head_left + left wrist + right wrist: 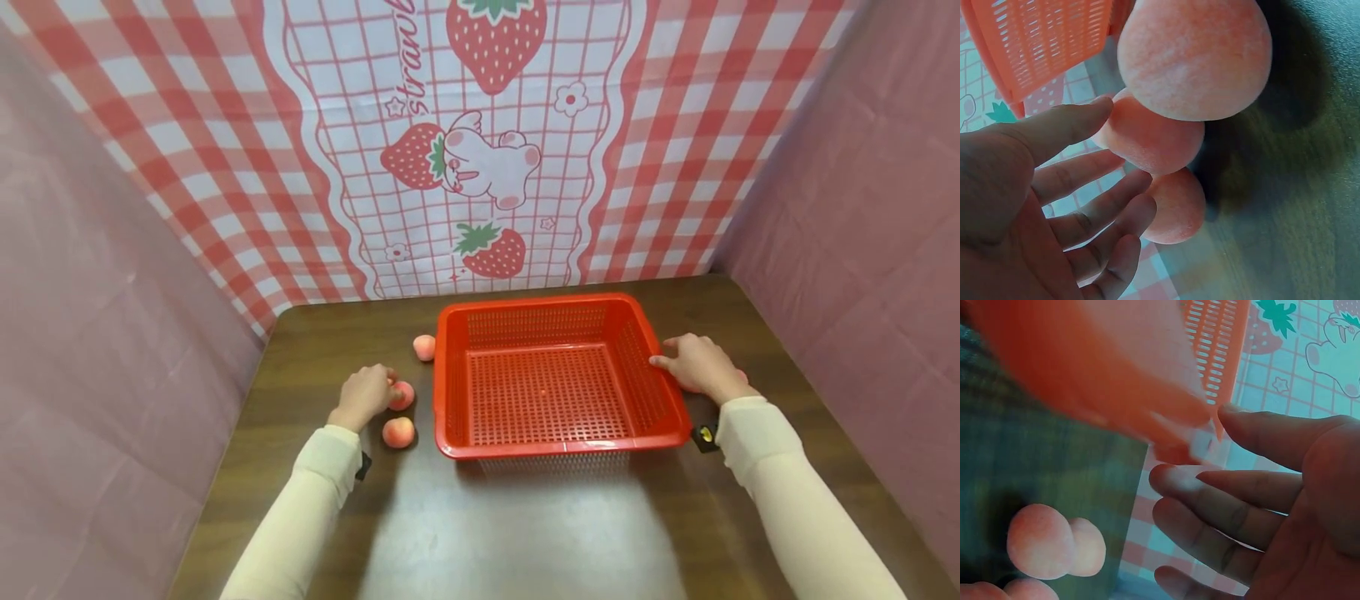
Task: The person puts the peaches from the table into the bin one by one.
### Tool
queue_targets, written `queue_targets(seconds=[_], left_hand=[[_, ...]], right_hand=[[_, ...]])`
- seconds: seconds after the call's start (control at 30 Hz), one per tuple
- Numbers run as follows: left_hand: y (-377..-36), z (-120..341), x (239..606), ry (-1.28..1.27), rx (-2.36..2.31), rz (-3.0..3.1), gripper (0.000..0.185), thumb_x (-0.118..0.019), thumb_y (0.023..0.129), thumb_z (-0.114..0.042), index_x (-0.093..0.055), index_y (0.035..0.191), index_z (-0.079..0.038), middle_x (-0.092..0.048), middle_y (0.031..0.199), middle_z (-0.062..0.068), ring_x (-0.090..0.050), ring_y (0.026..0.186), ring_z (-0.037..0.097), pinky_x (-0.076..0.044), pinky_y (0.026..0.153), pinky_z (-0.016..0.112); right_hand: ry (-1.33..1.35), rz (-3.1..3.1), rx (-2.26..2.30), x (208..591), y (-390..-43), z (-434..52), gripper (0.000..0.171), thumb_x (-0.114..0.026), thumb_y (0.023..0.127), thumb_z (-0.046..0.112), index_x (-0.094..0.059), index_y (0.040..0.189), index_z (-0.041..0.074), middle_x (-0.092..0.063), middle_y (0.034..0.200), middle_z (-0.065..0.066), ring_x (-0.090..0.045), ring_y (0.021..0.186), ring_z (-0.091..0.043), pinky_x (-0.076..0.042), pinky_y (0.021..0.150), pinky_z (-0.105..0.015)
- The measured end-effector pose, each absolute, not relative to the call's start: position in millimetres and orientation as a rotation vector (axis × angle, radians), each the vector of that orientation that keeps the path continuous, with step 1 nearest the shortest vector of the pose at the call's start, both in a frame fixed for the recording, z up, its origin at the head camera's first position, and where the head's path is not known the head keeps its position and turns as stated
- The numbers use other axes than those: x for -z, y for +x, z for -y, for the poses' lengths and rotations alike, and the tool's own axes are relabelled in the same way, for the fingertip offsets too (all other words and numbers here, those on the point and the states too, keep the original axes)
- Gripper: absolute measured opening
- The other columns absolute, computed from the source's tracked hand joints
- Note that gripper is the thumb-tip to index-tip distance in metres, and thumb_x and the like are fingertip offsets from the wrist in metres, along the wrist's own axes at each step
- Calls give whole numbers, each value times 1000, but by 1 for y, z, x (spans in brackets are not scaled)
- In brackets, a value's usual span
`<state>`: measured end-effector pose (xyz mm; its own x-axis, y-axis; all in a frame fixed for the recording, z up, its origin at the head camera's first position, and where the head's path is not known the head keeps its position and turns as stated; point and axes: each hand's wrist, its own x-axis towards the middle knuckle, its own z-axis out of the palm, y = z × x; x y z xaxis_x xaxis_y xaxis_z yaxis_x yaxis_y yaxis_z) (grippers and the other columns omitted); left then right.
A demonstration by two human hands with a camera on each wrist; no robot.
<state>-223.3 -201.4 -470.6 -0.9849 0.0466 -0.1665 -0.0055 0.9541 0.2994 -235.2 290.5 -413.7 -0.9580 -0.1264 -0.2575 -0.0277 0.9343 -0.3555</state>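
At the left of the table my left hand (365, 396) reaches over a peach (402, 396). In the left wrist view its thumb overlaps the edge of the middle peach (1160, 137), and the other fingers spread loosely below. A nearer peach (398, 432) and a farther peach (424, 347) lie in the same row. My right hand (701, 367) is at the right rim of a red plastic basket (562, 450). In the right wrist view its thumb and loosely extended fingers (1210, 531) stand right at the blurred rim. Nothing lies inside the basket.
Several peaches (1041, 540) lie on the table right of the basket, partly hidden under my right hand in the head view. The brown wooden table (315, 350) ends against a strawberry-print cloth (480, 167). Pink cloth (847, 208) hangs at both sides.
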Motion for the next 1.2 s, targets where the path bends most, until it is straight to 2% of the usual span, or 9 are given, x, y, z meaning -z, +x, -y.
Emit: queue_targets(seconds=[0.23,0.37,0.57,0.9,1.1,1.2], left_hand=[[-221,201,472,4,-464,-2918,38,-74,84,-28,-71,117,-10,-71,114,16,-64,105,43,-52,84,54],[-221,200,472,9,-456,-2911,37,-73,85,-29,-71,117,-11,-70,115,17,-64,104,42,-52,84,53],[-222,200,473,27,-446,-2914,38,-74,84,-31,-71,117,-13,-69,118,16,-64,105,43,-52,84,53],[-221,197,475,39,-476,-2907,37,-72,85,-31,-71,116,-11,-71,115,15,-65,102,40,-52,82,53],[-222,195,476,50,-485,-2942,24,-74,82,-32,-74,97,-13,-72,92,11,-66,85,34,-52,72,48],[-222,194,478,61,-485,-2956,20,-75,81,-31,-73,91,-13,-71,90,11,-66,83,35,-52,71,48]], right_hand=[[-126,-2815,574,421,-233,-292,57,-63,94,29,-54,126,-17,-68,105,-29,-66,76,-25,-52,82,-52],[-131,-2812,616,425,-232,-292,54,-64,93,26,-54,124,-18,-71,90,-23,-64,66,-18,-54,72,-43],[-120,-2799,680,426,-229,-292,53,-64,93,24,-54,123,-19,-70,81,-17,-63,60,-13,-54,62,-33],[-127,-2845,701,431,-230,-291,49,-65,92,23,-58,120,-18,-71,82,-17,-63,62,-14,-55,70,-40],[-120,-2857,742,432,-229,-292,49,-65,92,23,-59,120,-17,-72,86,-21,-65,62,-15,-56,68,-39],[-97,-2847,766,433,-227,-293,51,-65,93,23,-57,122,-17,-72,89,-22,-66,62,-15,-57,66,-38]])
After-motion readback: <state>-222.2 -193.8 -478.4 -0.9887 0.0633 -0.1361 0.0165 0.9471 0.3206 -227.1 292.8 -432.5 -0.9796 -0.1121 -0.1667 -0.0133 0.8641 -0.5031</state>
